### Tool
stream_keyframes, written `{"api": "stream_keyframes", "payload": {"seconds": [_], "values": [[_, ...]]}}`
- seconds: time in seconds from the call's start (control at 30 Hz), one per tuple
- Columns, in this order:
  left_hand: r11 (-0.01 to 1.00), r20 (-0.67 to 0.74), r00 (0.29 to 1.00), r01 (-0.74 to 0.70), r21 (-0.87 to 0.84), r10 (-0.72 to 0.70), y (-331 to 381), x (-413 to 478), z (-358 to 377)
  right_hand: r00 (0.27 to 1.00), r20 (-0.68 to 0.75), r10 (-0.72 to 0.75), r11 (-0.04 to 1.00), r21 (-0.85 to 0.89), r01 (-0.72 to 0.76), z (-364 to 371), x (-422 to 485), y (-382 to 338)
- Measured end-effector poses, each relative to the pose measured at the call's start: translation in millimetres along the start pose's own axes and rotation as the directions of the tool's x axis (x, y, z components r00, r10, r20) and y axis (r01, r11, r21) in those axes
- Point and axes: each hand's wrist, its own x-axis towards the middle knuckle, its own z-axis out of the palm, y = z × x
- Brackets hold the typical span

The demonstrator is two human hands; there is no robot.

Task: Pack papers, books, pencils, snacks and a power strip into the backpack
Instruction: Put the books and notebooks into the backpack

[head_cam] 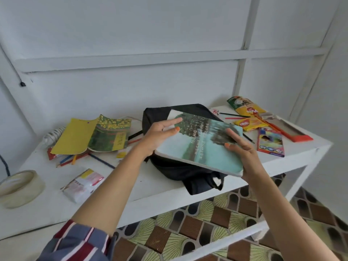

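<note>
Teal book (199,147), landscape print on its cover, is held flat and slightly tilted directly above the black backpack (180,170). The book is not inside the bag.

1. Left hand (156,135) grips the book's left edge; two fingers lie extended across the cover, and the thumb is hidden.
2. Right hand (243,150) grips the near right corner, thumb pressed on the cover, with the palm against the edge.
3. The backpack lies on the white table (146,187), at its middle, and a strap hangs over the near edge.

Items on the left side of the table:
- an open yellow-and-green book (94,136), face down;
- a white cable bundle (53,133), just beside that book's far left corner;
- coloured pencils (69,160), partly under the same book;
- a snack packet (82,183), near the front edge;
- a tape roll (20,187), at the near left.

Items on the right side of the table:
- a green-and-yellow snack bag (244,106), at the far edge;
- a yellow snack pack (250,124), just beside the teal book;
- a colourful pencil box (271,142);
- loose pencils (233,115), near the backpack's far right corner.
</note>
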Motion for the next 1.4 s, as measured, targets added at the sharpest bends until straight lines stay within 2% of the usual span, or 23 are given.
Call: {"api": "stream_keyframes", "payload": {"seconds": [0.1, 0.17, 0.23, 0.3, 0.33, 0.4, 0.47, 0.5, 0.53, 0.57, 0.6, 0.63, 0.67, 0.7, 0.73, 0.8, 0.87, 0.93, 1.0, 1.17, 1.27, 1.4], "values": [[0.999, 0.016, 0.999, 0.046, -0.018, -0.046, 3, 8, 41, 0.997, -0.078, -0.021, 1.000, 0.012, 0.022, -39, 4, -15], [0.992, 0.062, 0.990, 0.126, 0.003, -0.126, 2, 11, 65, 0.990, -0.134, -0.036, 0.998, 0.042, 0.042, -64, 6, -24], [0.974, 0.177, 0.965, 0.165, 0.155, -0.192, -6, 12, 82, 0.979, -0.197, -0.042, 0.994, 0.095, 0.062, -91, 10, -32], [0.911, 0.287, 0.935, 0.079, 0.406, -0.209, -16, 11, 89, 0.970, -0.241, -0.036, 0.990, 0.126, 0.068, -113, 13, -40], [0.873, 0.296, 0.936, 0.025, 0.488, -0.192, -21, 12, 89, 0.970, -0.242, -0.031, 0.987, 0.143, 0.067, -122, 14, -43], [0.832, 0.209, 0.973, -0.039, 0.554, -0.094, -30, 19, 85, 0.973, -0.230, -0.010, 0.981, 0.184, 0.054, -134, 15, -45], [0.790, 0.024, 0.997, -0.074, 0.609, 0.074, -36, 28, 79, 0.978, -0.207, -0.001, 0.981, 0.190, 0.041, -144, 18, -41], [0.700, -0.097, 0.974, -0.075, 0.710, 0.203, -37, 33, 77, 0.980, -0.198, 0.001, 0.983, 0.182, 0.036, -145, 18, -39], [0.548, -0.185, 0.910, -0.054, 0.835, 0.371, -36, 38, 76, 0.982, -0.190, 0.001, 0.985, 0.168, 0.032, -145, 19, -37], [0.393, -0.216, 0.828, -0.005, 0.920, 0.517, -36, 42, 74, 0.986, -0.166, 0.000, 0.987, 0.158, 0.027, -145, 21, -34], [0.253, -0.187, 0.762, 0.032, 0.967, 0.619, -36, 47, 72, 0.990, -0.141, 0.003, 0.988, 0.154, 0.019, -144, 23, -32], [0.122, -0.103, 0.732, 0.027, 0.992, 0.673, -35, 51, 70, 0.993, -0.120, 0.016, 0.988, 0.153, 0.002, -142, 25, -30], [0.039, -0.015, 0.745, -0.015, 0.999, 0.667, -38, 55, 67, 0.994, -0.107, 0.036, 0.989, 0.143, -0.020, -139, 26, -29], [0.026, 0.041, 0.780, -0.073, 0.997, 0.624, -41, 59, 66, 0.994, -0.095, 0.057, 0.992, 0.119, -0.045, -138, 28, -27], [0.066, 0.063, 0.830, -0.119, 0.991, 0.555, -47, 63, 64, 0.994, -0.083, 0.073, 0.994, 0.088, -0.066, -136, 30, -25], [0.219, 0.064, 0.914, -0.163, 0.962, 0.400, -58, 64, 60, 0.993, -0.077, 0.090, 0.995, 0.055, -0.086, -134, 35, -19], [0.397, 0.086, 0.957, -0.196, 0.896, 0.278, -68, 64, 59, 0.990, -0.096, 0.101, 0.994, 0.045, -0.097, -132, 40, -14], [0.481, 0.141, 0.987, -0.160, 0.862, 0.076, -68, 61, 57, 0.989, -0.109, 0.103, 0.995, 0.032, -0.100, -132, 43, -12], [0.475, 0.186, 0.981, -0.139, 0.869, -0.054, -64, 60, 55, 0.989, -0.110, 0.098, 0.995, 0.039, -0.094, -130, 46, -11], [0.395, 0.215, 0.967, -0.147, 0.907, -0.134, -63, 66, 50, 0.990, -0.115, 0.084, 0.994, 0.081, -0.075, -123, 53, -5], [0.459, 0.186, 0.976, -0.113, 0.881, -0.117, -61, 74, 44, 0.994, -0.066, 0.084, 0.989, 0.130, -0.075, -122, 55, -5], [0.552, 0.158, 0.983, -0.082, 0.830, -0.091, -54, 88, 31, 0.989, -0.054, 0.134, 0.989, 0.070, -0.130, -129, 58, -4]]}}
